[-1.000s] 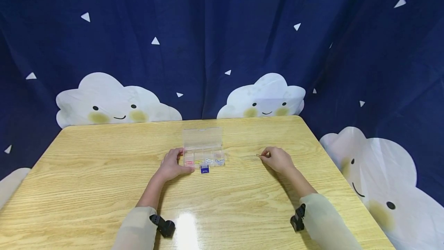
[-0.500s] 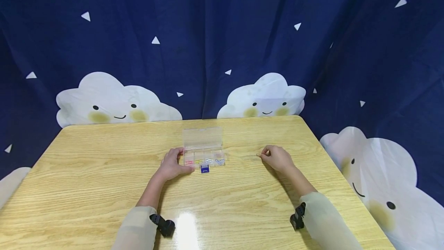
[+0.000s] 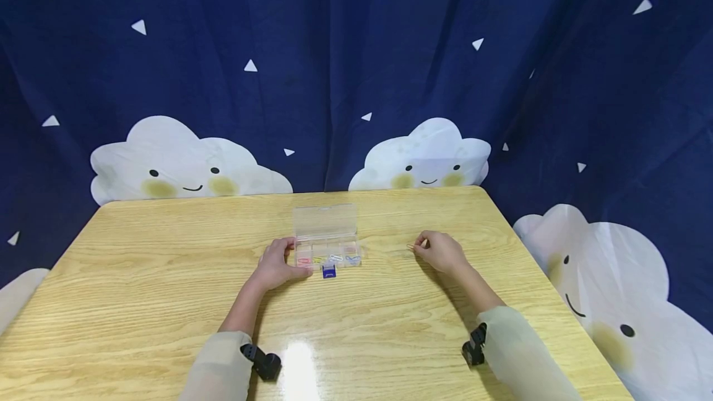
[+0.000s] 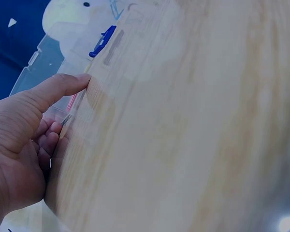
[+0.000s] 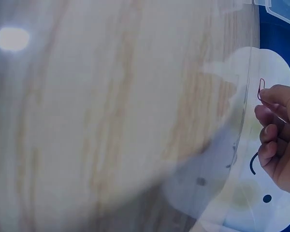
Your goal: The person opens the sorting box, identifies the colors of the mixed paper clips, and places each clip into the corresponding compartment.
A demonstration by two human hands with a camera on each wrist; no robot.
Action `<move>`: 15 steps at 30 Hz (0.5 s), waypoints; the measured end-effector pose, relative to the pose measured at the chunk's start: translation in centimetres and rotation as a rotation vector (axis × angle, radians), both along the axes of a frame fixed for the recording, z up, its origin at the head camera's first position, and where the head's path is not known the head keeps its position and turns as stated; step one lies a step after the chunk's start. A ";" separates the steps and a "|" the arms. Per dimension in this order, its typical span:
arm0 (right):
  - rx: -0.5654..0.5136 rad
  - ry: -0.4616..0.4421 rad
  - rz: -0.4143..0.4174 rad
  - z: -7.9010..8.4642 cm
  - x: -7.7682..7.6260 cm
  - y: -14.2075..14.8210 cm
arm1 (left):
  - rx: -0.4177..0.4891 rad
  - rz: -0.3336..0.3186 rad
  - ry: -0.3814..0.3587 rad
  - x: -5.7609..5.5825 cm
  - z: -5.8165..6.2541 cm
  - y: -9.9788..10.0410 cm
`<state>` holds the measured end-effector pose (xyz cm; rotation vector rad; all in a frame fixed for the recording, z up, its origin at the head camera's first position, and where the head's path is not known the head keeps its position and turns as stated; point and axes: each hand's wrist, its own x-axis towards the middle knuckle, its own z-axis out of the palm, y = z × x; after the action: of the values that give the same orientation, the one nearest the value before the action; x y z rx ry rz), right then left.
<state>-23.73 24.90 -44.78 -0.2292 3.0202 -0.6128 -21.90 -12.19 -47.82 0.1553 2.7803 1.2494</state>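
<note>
A clear plastic compartment box (image 3: 328,247) lies on the table with its lid (image 3: 325,220) raised at the back. Several paper clips, including a pink paper clip (image 3: 304,260) and a blue paper clip (image 3: 353,260), lie in its front compartments. A blue latch (image 3: 329,271) sticks out at the front edge. My left hand (image 3: 274,266) grips the box's left end, thumb along the front. To the right of the box, my right hand (image 3: 442,254) pinches a paper clip (image 5: 261,89) between thumb and index finger. It looks red in the right wrist view.
The wooden table (image 3: 167,302) reaches back to a dark blue curtain (image 3: 390,30) with white clouds and triangles. Black wrist cameras sit on both sleeves, the left one (image 3: 267,364) and the right one (image 3: 475,348).
My right hand has shifted slightly to the left with the paper clip, which now points out further from the fingertips. The left hand and the box stay where they were.
</note>
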 end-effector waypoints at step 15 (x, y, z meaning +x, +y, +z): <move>0.005 0.020 0.037 0.8 -0.5 -1.5 | 0.010 -0.007 0.004 -0.1 -0.2 -0.1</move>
<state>-24.27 23.40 -43.99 -0.2924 3.0284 -0.6028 -21.96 -12.33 -48.05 0.1686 2.7744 1.2627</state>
